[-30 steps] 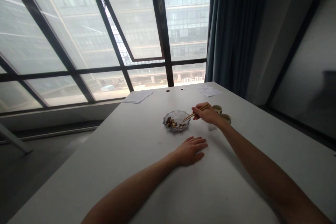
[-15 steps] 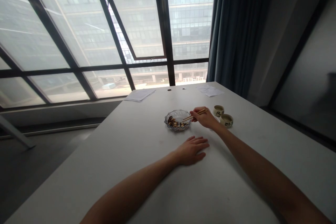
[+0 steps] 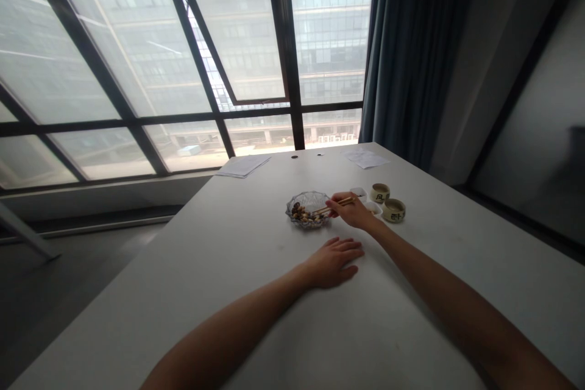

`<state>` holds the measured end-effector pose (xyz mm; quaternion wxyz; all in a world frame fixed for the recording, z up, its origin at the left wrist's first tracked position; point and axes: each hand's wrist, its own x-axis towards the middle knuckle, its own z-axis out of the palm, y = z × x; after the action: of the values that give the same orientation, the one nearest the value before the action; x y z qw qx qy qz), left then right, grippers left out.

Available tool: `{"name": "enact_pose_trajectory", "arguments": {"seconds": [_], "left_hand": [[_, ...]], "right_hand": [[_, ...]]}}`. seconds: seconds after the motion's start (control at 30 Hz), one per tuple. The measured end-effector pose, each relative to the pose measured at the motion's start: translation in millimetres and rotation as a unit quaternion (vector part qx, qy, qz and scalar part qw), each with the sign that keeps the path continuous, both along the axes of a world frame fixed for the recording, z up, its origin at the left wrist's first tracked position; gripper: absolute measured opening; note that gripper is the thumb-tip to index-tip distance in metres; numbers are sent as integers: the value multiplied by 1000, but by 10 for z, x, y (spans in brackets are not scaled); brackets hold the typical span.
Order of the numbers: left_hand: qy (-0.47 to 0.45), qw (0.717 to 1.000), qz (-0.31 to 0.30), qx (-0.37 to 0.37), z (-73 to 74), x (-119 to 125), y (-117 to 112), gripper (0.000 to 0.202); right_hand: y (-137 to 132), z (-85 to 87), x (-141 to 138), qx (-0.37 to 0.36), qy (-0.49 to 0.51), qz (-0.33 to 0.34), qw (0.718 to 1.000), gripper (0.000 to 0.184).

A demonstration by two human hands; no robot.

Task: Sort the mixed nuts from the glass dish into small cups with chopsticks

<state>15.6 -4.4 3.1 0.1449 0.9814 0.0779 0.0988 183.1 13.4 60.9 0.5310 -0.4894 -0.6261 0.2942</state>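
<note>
Taking one scalloped glass bowl (image 3: pixel 314 199) as the clock's centre, with twelve toward the window (image 3: pixel 236 42), the right hand (image 3: pixel 350 210) is at three o'clock, its grip closed around two wooden chopsticks (image 3: pixel 322 210). Their tips reach into the bowl, among brown and pale nut-like pieces (image 3: pixel 300 214) too small to count; whether a piece is pinched between them I cannot tell. The left hand (image 3: pixel 336 262) lies at five o'clock, palm down on the white tabletop (image 3: pixel 247 244), fingers loosely spread, holding nothing. Two small white dishes (image 3: pixel 378 208), partly hidden by the right hand, sit toward three o'clock. Just beyond them stand two ceramic cups (image 3: pixel 393 213) bearing dark characters. Papers lie in two places: near ten (image 3: pixel 244 166) and between one and two (image 3: pixel 368 159).
</note>
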Motion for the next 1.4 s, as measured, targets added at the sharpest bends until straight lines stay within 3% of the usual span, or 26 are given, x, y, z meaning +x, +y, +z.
{"name": "enact_pose_trajectory", "arguments": {"seconds": [0.53, 0.8, 1.4], "left_hand": [[2, 1000, 1, 2, 15, 3, -12, 50], [2, 1000, 2, 2, -17, -15, -5, 49], [4, 1000, 3, 0, 13, -8, -14, 50]], "right_hand": [[5, -2, 25, -2, 1, -13, 1000, 37], [-5, 76, 134, -9, -8, -10, 1000, 36], [12, -27, 134, 18, -75, -4, 997, 44]]}}
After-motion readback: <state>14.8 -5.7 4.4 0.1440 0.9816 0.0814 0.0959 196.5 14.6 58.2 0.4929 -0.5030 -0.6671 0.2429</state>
